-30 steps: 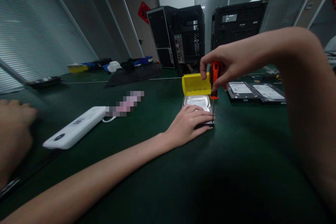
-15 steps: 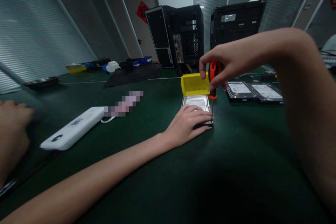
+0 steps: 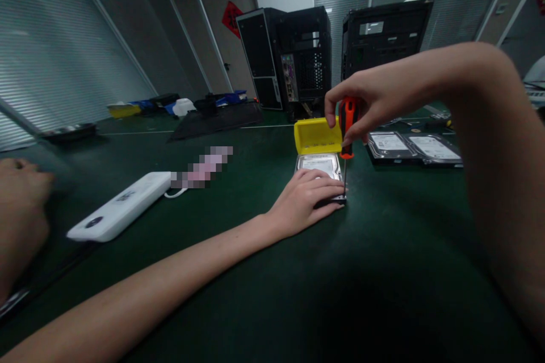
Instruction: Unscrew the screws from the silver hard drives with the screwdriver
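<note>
My left hand (image 3: 304, 199) rests across a silver hard drive (image 3: 319, 164), its fingers over the top and the thumb along the near edge, holding it against the table. Much of the drive lies hidden under the hand. With bent fingers my right hand (image 3: 369, 103) grips the handle of an orange and black screwdriver (image 3: 348, 116). The screwdriver stands upright, its tip at the drive's near right corner; whether it sits in a screw is too small to tell. Just behind the drive is a yellow plastic case (image 3: 318, 137) with some small bits in it.
Two more hard drives (image 3: 389, 145) lie at the right. A white power bank (image 3: 123, 204) with a cable is at the left, near another person's hand (image 3: 23, 210). Computer cases (image 3: 304, 62) stand at the back, beside a dark mat (image 3: 217, 121) on the green table (image 3: 255, 272).
Almost nothing differs. Both hands keep their places, and the screwdriver's tip stays at the same corner of the hard drive. The view has shifted very slightly.
</note>
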The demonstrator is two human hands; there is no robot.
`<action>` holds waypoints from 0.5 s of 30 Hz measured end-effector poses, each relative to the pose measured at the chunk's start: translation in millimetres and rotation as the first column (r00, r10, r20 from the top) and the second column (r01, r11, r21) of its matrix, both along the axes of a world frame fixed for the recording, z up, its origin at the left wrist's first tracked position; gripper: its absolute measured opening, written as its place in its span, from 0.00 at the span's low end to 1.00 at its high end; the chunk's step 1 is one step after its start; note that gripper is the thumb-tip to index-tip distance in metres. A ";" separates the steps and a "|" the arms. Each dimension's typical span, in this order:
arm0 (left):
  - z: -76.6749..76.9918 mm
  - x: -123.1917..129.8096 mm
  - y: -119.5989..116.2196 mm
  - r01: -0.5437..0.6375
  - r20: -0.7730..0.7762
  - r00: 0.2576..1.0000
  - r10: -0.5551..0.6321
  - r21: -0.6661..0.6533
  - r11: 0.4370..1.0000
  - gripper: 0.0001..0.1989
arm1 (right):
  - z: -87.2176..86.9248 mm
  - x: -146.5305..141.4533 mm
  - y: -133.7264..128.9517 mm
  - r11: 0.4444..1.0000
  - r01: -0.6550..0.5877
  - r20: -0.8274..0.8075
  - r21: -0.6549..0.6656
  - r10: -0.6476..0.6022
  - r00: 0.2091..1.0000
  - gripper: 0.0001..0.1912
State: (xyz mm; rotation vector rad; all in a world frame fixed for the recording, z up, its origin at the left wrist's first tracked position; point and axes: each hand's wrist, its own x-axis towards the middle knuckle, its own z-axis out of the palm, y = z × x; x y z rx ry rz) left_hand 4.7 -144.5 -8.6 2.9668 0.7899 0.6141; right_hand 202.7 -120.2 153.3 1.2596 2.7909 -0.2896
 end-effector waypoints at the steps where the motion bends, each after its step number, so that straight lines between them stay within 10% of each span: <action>1: -0.3 -0.3 0.2 -0.001 -0.001 1.000 0.001 0.002 1.000 0.15 | 0.6 0.0 -0.8 1.000 -0.011 -0.006 -0.009 0.010 1.000 0.28; 15: -1.8 -0.4 0.1 -0.002 0.003 1.000 0.002 0.007 1.000 0.15 | 0.6 -0.8 -5.3 0.998 -0.031 -0.056 -0.052 0.028 0.998 0.22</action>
